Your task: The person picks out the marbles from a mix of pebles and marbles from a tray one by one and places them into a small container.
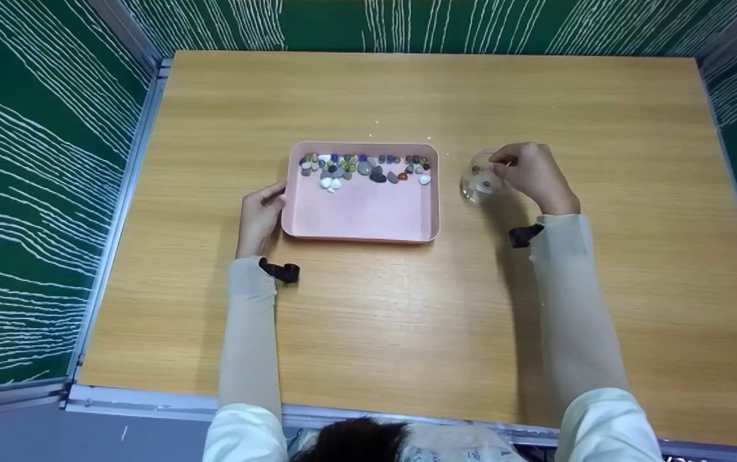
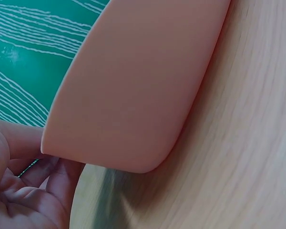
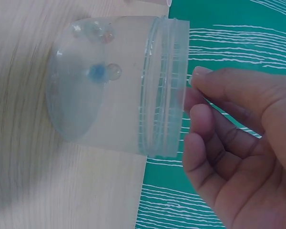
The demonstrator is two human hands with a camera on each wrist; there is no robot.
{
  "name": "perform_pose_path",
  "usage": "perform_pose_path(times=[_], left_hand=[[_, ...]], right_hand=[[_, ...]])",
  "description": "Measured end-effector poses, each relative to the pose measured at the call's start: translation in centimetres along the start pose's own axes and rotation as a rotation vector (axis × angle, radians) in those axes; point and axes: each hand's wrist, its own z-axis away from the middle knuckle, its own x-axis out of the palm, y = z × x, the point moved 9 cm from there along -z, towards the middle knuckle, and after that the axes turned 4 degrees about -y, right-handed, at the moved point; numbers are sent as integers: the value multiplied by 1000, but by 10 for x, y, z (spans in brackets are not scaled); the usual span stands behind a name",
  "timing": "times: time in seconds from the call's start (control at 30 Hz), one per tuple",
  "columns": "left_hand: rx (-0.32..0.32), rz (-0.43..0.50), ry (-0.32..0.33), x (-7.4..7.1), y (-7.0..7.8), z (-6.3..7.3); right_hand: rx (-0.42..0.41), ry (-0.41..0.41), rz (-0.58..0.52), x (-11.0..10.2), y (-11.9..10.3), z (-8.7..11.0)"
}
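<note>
In the head view, a pink rectangular tray [image 1: 360,215] lies on the table with colored pebbles [image 1: 378,176] spread along its far part. At its left side, my left hand [image 1: 260,215] holds the rim. The left wrist view shows its fingers [image 2: 62,183] at the tray's corner, beside the outer wall [image 2: 128,90]. My right hand [image 1: 535,173] is over the mouth of a clear jar [image 1: 474,186]. Several small round beads [image 3: 102,71] are inside the jar. Its thumb and fingers are bent right at the jar's rim [image 3: 181,90]; I cannot tell whether they pinch anything.
Small white specks [image 1: 376,122] lie on the wooden table [image 1: 400,321] beyond the tray. Green panels [image 1: 41,192] with white lines stand along the back and sides. The jar stands a short way right of the tray.
</note>
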Motion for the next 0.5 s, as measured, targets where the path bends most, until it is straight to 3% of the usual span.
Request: perform_pose_path(times=[0.5], left_hand=[[-21, 4, 4, 0, -2, -1]], right_hand=[[-8, 8, -9, -1, -1, 2]])
